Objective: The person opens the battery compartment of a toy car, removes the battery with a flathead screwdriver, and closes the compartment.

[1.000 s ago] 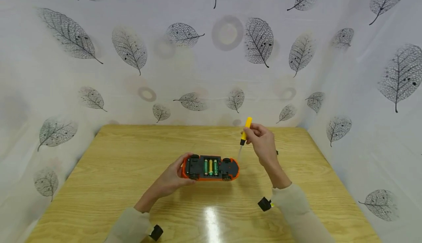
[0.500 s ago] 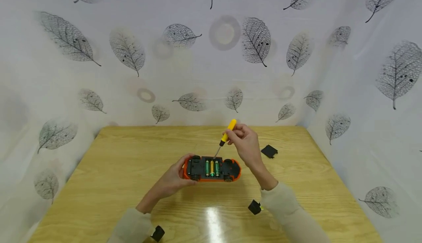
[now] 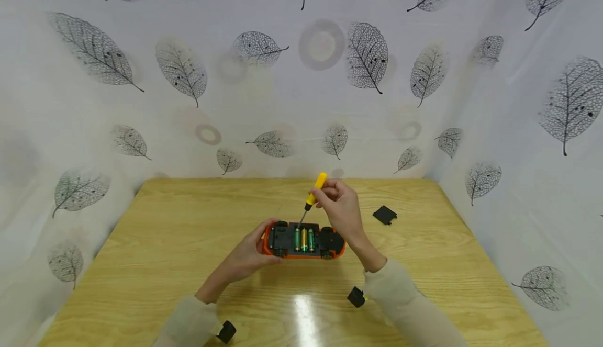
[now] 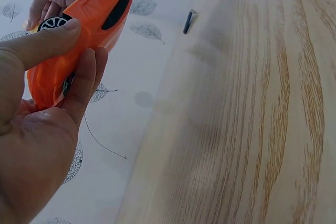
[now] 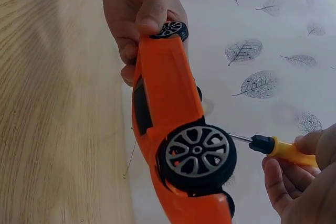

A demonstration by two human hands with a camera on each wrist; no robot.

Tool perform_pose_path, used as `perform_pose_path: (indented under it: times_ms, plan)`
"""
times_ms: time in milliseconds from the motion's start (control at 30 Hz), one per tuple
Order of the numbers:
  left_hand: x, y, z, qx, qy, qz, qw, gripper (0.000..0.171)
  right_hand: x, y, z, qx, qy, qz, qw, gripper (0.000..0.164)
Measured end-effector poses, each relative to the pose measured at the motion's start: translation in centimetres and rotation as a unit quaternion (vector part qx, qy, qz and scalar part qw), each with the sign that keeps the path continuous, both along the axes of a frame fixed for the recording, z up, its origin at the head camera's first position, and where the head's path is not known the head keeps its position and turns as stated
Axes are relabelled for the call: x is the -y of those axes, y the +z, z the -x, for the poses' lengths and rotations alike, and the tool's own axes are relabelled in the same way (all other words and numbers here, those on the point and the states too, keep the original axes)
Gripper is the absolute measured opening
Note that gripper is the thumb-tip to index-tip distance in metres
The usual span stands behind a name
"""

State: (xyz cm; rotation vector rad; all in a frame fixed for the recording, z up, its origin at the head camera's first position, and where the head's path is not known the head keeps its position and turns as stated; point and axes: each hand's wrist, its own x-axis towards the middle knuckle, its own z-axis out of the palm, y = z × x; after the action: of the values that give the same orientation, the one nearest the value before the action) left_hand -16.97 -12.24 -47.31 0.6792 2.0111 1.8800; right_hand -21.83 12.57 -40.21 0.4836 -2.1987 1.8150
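An orange toy car (image 3: 282,238) is held with its black underside facing the head camera. My left hand (image 3: 246,255) grips one end of it, thumb on the near side by a wheel. In its uncovered battery compartment lie several batteries (image 3: 304,240), green and gold. My right hand (image 3: 343,208) pinches a yellow-handled screwdriver (image 3: 316,189), shaft slanting down so the tip meets the compartment's far edge by the leftmost battery. The right wrist view shows the screwdriver's black collar (image 5: 261,144) behind a silver-spoked wheel (image 5: 197,150); its tip is hidden there.
A black battery cover (image 3: 385,215) lies on the wooden table (image 3: 198,205), right of the right hand. Leaf-patterned white cloth (image 3: 282,96) hangs behind the table and along both sides. Small black wrist cameras (image 3: 356,297) stick out from the sleeves.
My right hand has brought the screwdriver leftward from beyond the car's right end to the battery compartment, the tip sliding toward the leftmost battery. The left hand and car stay almost still.
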Motion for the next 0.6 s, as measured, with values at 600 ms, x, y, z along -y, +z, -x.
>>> perform_pose_path:
  times_ms: [600]
  plan:
    - [0.0,-0.6,-0.1,-0.007,-0.008,-0.012,0.9999,0.085,0.8,0.0,-1.0,-0.052,0.030,-0.042,0.997,0.018]
